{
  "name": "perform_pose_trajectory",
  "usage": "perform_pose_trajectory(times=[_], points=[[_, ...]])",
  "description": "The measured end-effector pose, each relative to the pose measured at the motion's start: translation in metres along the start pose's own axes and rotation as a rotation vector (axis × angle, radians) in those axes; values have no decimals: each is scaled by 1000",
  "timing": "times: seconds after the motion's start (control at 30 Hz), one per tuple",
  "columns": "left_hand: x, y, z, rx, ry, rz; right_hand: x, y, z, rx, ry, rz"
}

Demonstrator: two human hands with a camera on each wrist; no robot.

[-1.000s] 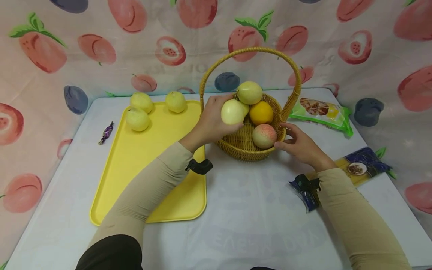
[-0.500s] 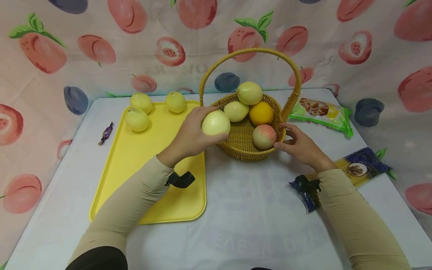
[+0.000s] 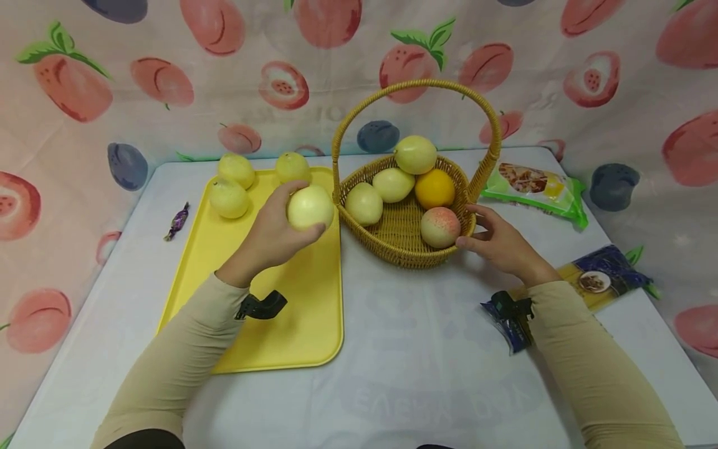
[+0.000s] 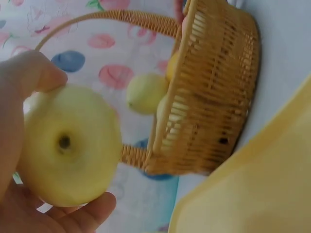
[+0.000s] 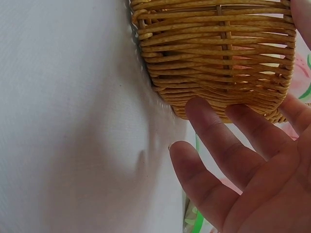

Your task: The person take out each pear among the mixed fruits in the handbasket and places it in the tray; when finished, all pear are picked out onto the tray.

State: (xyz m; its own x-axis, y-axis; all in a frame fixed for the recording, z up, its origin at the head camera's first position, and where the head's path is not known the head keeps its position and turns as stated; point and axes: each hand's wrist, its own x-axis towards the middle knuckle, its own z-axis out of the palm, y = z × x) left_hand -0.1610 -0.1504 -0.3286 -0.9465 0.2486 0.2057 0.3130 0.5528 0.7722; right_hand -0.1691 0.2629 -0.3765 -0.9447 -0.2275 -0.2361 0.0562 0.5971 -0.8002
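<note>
My left hand (image 3: 275,227) holds a round, pale yellow pear (image 3: 310,207) between thumb and fingers, above the right side of the yellow tray (image 3: 303,324). In the left wrist view the dark dimple of the pear (image 4: 65,141) faces the camera. Wicker basket (image 3: 404,257) stands right of the tray, its tall handle upright. My right hand (image 3: 502,243) grips its right rim; fingertips (image 5: 201,109) touch the woven outer wall. Inside the basket lie an orange (image 3: 434,189), a peach (image 3: 440,227) and several pale yellow-green fruits (image 3: 363,204).
Several yellow pears (image 3: 228,198) sit at the tray's far end. A purple-wrapped candy (image 3: 177,221) lies left of it. Behind the right hand is a green food packet (image 3: 535,187); a blue and gold packet (image 3: 594,277) lies partly beneath the right forearm.
My left hand has moved left with the pear, from over the basket to above the tray, uncovering the fruits at the basket's left. My right hand has stayed at the rim.
</note>
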Motion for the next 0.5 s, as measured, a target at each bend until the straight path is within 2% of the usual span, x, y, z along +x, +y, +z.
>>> perform_pose_trajectory(times=[0.2,0.37,0.5], points=[[2,-13,-13,7,31,-36,-1,-2,1,-5,-3,13],[7,-24,-22,76,71,-66,0,-3,0,-17,-1,25],[13,-32,-25,117,66,-107,0,-3,0,-24,-3,24]])
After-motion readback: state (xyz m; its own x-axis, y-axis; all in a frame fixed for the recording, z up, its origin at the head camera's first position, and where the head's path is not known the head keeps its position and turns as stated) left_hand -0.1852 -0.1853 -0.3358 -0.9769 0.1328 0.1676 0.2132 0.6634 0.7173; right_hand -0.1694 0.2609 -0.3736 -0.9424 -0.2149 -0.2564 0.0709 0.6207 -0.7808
